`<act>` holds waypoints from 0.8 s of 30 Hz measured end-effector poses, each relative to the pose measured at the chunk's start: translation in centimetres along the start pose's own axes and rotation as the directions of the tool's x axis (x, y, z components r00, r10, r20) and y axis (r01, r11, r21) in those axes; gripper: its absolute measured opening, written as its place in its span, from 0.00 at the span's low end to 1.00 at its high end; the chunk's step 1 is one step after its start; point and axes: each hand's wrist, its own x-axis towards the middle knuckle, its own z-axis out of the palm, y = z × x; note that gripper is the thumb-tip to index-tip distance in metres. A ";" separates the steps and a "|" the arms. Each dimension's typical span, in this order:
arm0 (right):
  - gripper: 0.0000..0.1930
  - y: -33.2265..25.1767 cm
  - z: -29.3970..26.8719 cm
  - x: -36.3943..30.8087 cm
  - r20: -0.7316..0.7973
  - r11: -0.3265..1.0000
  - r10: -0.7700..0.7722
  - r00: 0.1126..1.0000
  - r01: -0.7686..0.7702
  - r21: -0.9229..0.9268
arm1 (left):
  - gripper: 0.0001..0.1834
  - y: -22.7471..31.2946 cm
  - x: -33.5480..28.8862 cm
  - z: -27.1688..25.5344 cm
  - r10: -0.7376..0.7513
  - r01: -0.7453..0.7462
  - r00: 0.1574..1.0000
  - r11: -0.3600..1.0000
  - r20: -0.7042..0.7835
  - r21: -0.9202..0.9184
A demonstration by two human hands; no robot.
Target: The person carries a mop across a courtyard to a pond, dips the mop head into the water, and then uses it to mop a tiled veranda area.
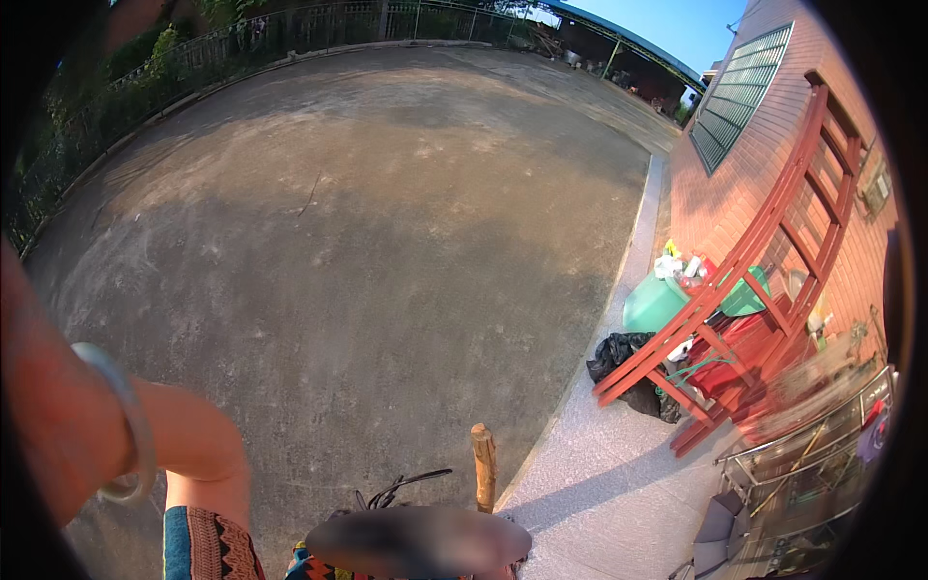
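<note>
My left hand [53, 406] is raised close at the left edge, with a pale bangle [121, 416] round the wrist. Its fingers lie outside the picture, so what they touch or hold is hidden. Below the bent arm shows a patterned sleeve [208, 546] in teal and brown. Nowhere in view is my right hand. At the bottom middle, an upright wooden stick [484, 469] rises beside thin black cords [396, 488]; a blurred oval patch covers what lies below them.
A red ladder-like wooden frame [764, 232] leans against the brick wall [725, 203] at right. Beneath it are a green tub [654, 305] and black plastic bags [619, 353]. A folded dark umbrella [720, 532] is near a metal rack. Concrete yard [387, 271] stretches to a fence.
</note>
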 end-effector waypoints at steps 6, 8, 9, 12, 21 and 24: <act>0.03 4.0 -0.1 -4.5 -0.067 0.962 0.199 0.978 -0.182 0.205 | 0.25 -12.9 -17.3 5.1 -0.750 0.593 0.414 0.653 0.516 0.472; 0.04 2.6 0.7 -4.9 -0.012 0.963 0.155 0.988 -0.149 0.225 | 0.26 -14.7 -23.3 7.4 -0.693 0.469 0.236 0.695 0.681 0.545; 0.04 1.2 1.3 -5.2 -0.013 0.965 0.141 0.990 -0.135 0.223 | 0.26 -15.6 -25.4 8.5 -0.743 0.559 0.089 0.588 0.663 0.584; 0.06 1.3 2.4 -9.3 0.119 0.982 -0.145 0.982 0.158 -0.103 | 0.22 -15.5 -25.3 9.4 -0.704 0.717 0.112 0.545 0.701 0.434; 0.14 4.2 0.6 -17.4 0.333 0.283 -0.481 0.811 0.503 -0.816 | 0.09 -5.5 -24.0 8.4 -0.401 0.067 0.096 0.916 0.911 0.396; 0.18 5.6 2.3 -16.2 0.368 0.275 -0.335 0.867 0.464 -0.842 | 0.07 -5.8 -24.4 4.6 -0.575 -0.094 -0.146 0.818 0.805 0.567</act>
